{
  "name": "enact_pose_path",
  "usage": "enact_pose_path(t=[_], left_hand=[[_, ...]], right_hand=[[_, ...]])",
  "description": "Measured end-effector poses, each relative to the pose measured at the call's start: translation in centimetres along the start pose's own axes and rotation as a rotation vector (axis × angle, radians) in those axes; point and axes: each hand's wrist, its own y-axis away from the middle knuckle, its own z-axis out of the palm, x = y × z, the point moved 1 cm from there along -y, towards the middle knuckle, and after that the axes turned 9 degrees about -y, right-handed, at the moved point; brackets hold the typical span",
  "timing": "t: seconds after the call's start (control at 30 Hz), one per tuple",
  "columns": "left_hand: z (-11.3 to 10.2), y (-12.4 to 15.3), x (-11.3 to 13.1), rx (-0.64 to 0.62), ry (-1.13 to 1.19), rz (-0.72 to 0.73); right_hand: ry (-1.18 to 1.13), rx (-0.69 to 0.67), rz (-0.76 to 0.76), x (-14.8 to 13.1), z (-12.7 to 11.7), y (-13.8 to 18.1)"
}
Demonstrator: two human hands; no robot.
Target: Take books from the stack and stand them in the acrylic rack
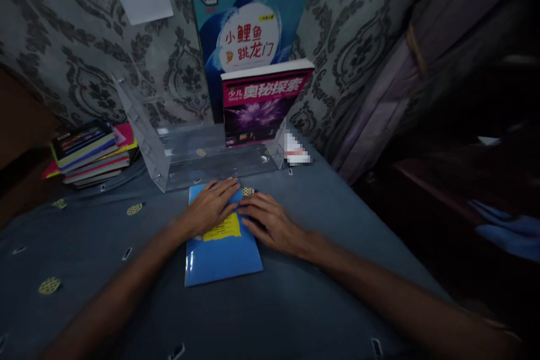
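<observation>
A blue book (223, 264) with a yellow label lies flat on the cloth-covered surface, and both hands are on its upper half. My left hand (213, 206) rests across the upper left of the cover, fingers stretched out and pointing away to the right. Along the upper right edge, my right hand (270, 220) lies with its fingers extended over the cover. The fingertips of the two hands come close together near the top edge. Part of the label is hidden under my left hand.
Beyond the book stands a clear plastic rack (147, 140). On it lean a purple-and-pink book (261, 107) and a taller teal book (248, 11). A stack of books (95, 152) sits at left. A tied curtain (379, 90) hangs at right, past the surface's edge.
</observation>
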Motion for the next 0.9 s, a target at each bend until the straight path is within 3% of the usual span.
enact_pose_path(t=[0.17,0.53,0.9], left_hand=[[-0.1,-0.1,-0.3,0.063,0.037,0.033],[0.0,2.8,-3.2,0.018,0.097,0.01],[0.1,2.7,-3.0,0.031,0.138,-0.004]], right_hand=[[0.025,0.01,-0.003,-0.4,0.0,0.1],[0.05,0.02,-0.053,-0.1,0.2,0.4],[0.113,-0.04,-0.004,-2.1,-0.1,1.6]])
